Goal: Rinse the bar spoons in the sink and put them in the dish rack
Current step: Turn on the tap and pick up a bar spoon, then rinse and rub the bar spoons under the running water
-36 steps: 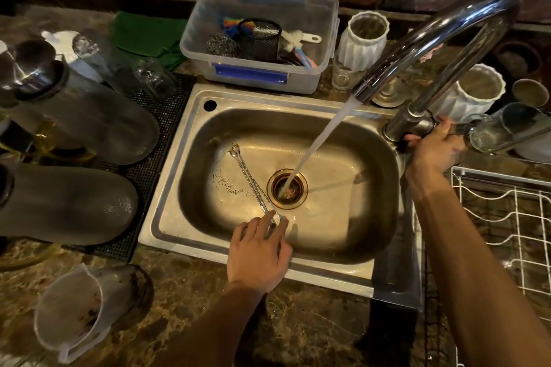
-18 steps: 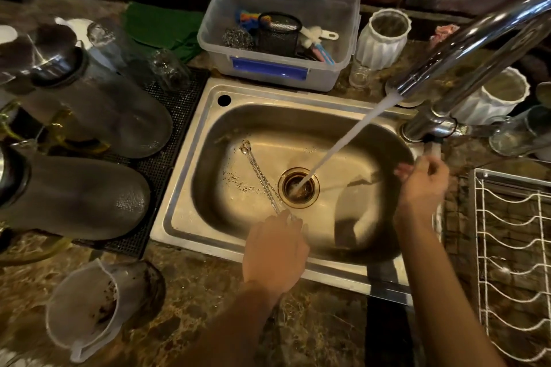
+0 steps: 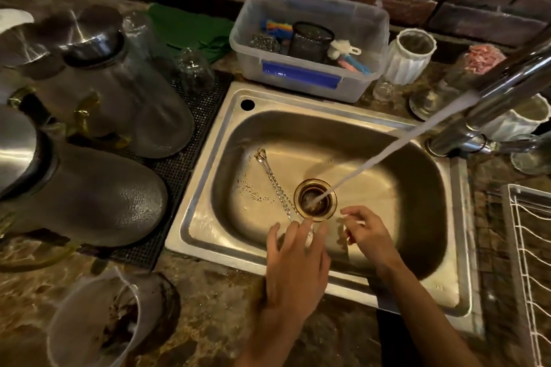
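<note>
Two or three twisted metal bar spoons (image 3: 275, 185) lie together on the floor of the steel sink (image 3: 205, 176), running from the far left toward the drain (image 3: 315, 199). My left hand (image 3: 298, 265) reaches over the near rim, fingers spread over the spoons' near ends, which it hides. My right hand (image 3: 368, 237) hovers inside the basin just right of the drain, fingers loosely curled and holding nothing. Water streams from the faucet (image 3: 507, 80) into the drain. The white wire dish rack (image 3: 524, 247) stands at the right edge.
Large upturned jugs (image 3: 98, 194) lie on a black mat left of the sink. A dirty plastic jug (image 3: 89, 328) sits at the near left. Behind the sink stand a clear tub of brushes (image 3: 307, 68) and white ribbed cups (image 3: 410, 56).
My right hand left the faucet handle and came down into the basin beside the drain. My left hand stayed at the spoons' near ends and spread its fingers. The camera shifted left.
</note>
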